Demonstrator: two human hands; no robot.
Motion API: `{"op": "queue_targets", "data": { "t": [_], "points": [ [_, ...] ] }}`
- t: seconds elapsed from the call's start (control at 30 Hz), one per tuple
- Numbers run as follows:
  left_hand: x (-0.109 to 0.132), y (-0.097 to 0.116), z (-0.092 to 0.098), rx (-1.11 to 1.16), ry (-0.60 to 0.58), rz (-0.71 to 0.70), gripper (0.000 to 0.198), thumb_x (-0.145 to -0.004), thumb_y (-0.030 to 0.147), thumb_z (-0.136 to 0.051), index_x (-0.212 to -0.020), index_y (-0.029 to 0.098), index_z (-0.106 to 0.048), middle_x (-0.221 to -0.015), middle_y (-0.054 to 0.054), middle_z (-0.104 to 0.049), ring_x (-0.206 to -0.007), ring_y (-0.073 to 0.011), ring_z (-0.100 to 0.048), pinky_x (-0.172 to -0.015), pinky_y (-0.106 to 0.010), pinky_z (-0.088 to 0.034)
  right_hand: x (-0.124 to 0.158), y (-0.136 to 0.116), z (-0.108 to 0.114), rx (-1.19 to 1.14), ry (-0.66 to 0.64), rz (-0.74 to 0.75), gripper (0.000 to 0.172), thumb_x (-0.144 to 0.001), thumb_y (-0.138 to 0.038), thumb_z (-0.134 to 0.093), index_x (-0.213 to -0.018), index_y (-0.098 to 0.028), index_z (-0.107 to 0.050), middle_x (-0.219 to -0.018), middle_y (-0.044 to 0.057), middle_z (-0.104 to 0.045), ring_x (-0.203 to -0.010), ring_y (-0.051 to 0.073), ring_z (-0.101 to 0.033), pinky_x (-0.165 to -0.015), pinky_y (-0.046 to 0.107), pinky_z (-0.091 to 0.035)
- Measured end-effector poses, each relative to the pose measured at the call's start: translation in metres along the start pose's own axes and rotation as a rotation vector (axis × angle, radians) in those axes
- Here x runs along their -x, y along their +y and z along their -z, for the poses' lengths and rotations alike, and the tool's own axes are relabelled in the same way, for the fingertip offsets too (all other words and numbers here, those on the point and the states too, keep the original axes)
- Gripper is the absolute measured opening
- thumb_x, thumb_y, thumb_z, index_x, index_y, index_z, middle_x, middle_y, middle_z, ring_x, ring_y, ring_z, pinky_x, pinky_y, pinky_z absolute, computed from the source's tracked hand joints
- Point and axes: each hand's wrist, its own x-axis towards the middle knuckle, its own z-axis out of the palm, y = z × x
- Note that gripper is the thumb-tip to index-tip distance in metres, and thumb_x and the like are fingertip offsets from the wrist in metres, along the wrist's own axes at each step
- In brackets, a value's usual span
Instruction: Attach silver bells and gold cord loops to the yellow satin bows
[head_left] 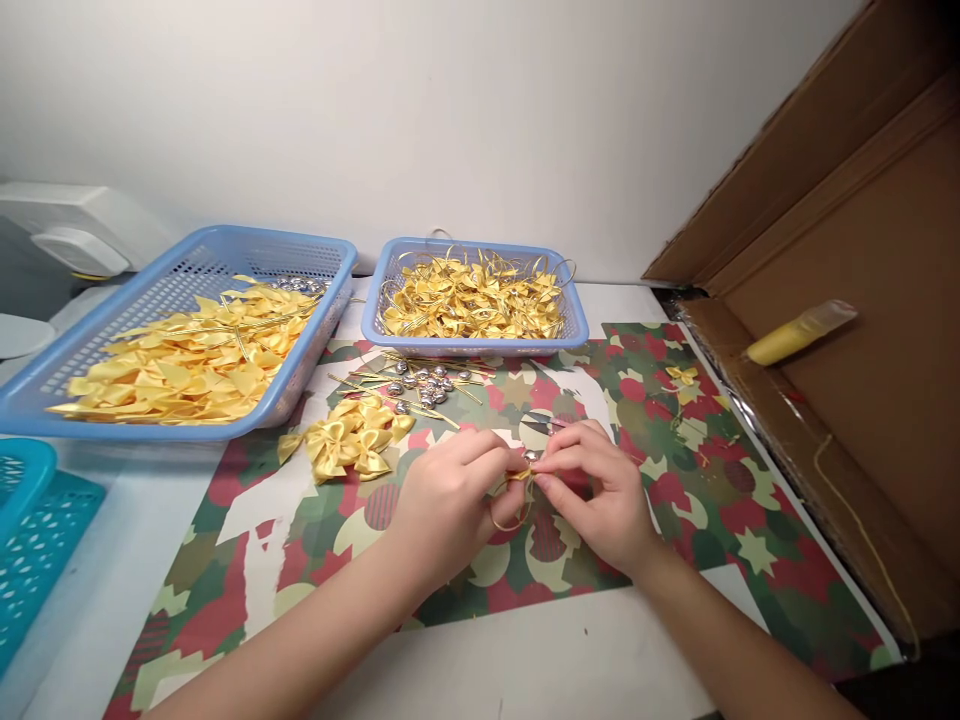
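Note:
My left hand (pixel 456 492) is closed in a pinch on a small yellow ribbon bow (pixel 517 476), mostly hidden by the fingers. Opposite it, my right hand (pixel 602 497) pinches the thin gold cord (pixel 516 527), part of which hangs in a loop below the fingertips. A silver jingle bell (pixel 531 456) shows between the two hands. Just beyond the fingers lie scissors (pixel 537 424), partly covered by my right hand. Left of my hands is a small pile of yellow bows (pixel 352 440). Behind it lie several loose silver bells (pixel 431 385) and gold cord pieces (pixel 360 385).
A blue basket (pixel 296 385) at left holds yellow bows and bells. Another blue basket (pixel 480 347) at the back holds bows with cord loops. A teal basket (pixel 52 540) stands at left edge. Cardboard (pixel 847 220) with a yellow-filled tube (pixel 799 335) borders the right.

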Motion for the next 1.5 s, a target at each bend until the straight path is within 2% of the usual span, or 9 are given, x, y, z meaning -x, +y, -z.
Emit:
{"op": "queue_targets", "data": {
  "t": [0.27,0.4,0.63,0.8,1.0,1.3,1.5],
  "points": [
    [0.001,0.002,-0.003,-0.158,-0.009,-0.052,0.015,-0.083,0.012,-0.051,-0.073,0.019,-0.06,-0.065,0.0,-0.063,-0.058,-0.0131,-0.056,-0.051,-0.024,-0.04,0.007,0.005,-0.005,0.066,-0.026,0.079,0.015,-0.085,-0.009,-0.058,-0.081,-0.022,-0.064,-0.081,0.001,-0.064,-0.08,0.018,-0.058,-0.076,0.037,-0.047],
    [0.001,0.003,-0.004,-0.208,-0.021,-0.043,0.017,-0.082,0.011,-0.05,-0.07,0.02,-0.059,-0.064,0.0,-0.063,-0.057,-0.0133,-0.055,-0.052,-0.025,-0.039,0.007,0.003,-0.006,0.12,-0.024,0.072,0.015,-0.085,-0.01,-0.056,-0.082,-0.022,-0.063,-0.081,0.002,-0.065,-0.08,0.019,-0.059,-0.077,0.039,-0.046],
    [0.002,0.004,-0.001,0.044,-0.035,0.121,0.011,-0.08,0.013,-0.054,-0.073,0.02,-0.058,-0.066,0.002,-0.063,-0.057,-0.0114,-0.055,-0.052,-0.021,-0.04,0.002,-0.001,-0.003,0.024,-0.049,-0.037,0.012,-0.082,-0.012,-0.06,-0.079,-0.023,-0.063,-0.076,-0.001,-0.064,-0.076,0.017,-0.06,-0.077,0.037,-0.048],
    [0.0,0.004,-0.001,0.12,-0.049,0.16,0.011,-0.079,0.012,-0.055,-0.07,0.02,-0.055,-0.063,0.003,-0.06,-0.055,-0.0108,-0.052,-0.053,-0.021,-0.04,0.001,-0.001,-0.001,-0.02,-0.041,-0.045,0.011,-0.081,-0.011,-0.062,-0.078,-0.022,-0.064,-0.075,-0.001,-0.065,-0.075,0.016,-0.059,-0.075,0.036,-0.047],
    [0.002,0.003,-0.004,0.009,-0.046,0.068,0.01,-0.08,0.012,-0.054,-0.073,0.019,-0.057,-0.064,0.002,-0.061,-0.056,-0.0117,-0.054,-0.052,-0.021,-0.04,0.005,-0.001,-0.004,0.061,-0.008,-0.011,0.013,-0.081,-0.009,-0.06,-0.076,-0.021,-0.063,-0.075,0.001,-0.063,-0.078,0.018,-0.056,-0.074,0.037,-0.045],
    [0.002,0.004,-0.004,-0.206,-0.044,0.005,0.014,-0.079,0.013,-0.054,-0.067,0.018,-0.059,-0.059,0.002,-0.058,-0.052,-0.0125,-0.049,-0.05,-0.024,-0.035,0.008,0.001,-0.01,0.13,-0.015,0.056,0.016,-0.085,-0.007,-0.055,-0.079,-0.021,-0.058,-0.079,0.0,-0.063,-0.079,0.018,-0.056,-0.077,0.037,-0.04],
    [0.003,0.002,-0.006,-0.264,-0.071,0.031,0.012,-0.074,0.011,-0.055,-0.066,0.018,-0.06,-0.061,0.002,-0.062,-0.053,-0.0132,-0.054,-0.049,-0.025,-0.035,0.007,-0.002,-0.011,0.159,-0.033,-0.014,0.015,-0.082,-0.006,-0.058,-0.078,-0.021,-0.058,-0.078,0.0,-0.063,-0.08,0.018,-0.056,-0.075,0.035,-0.041]
  ]
}}
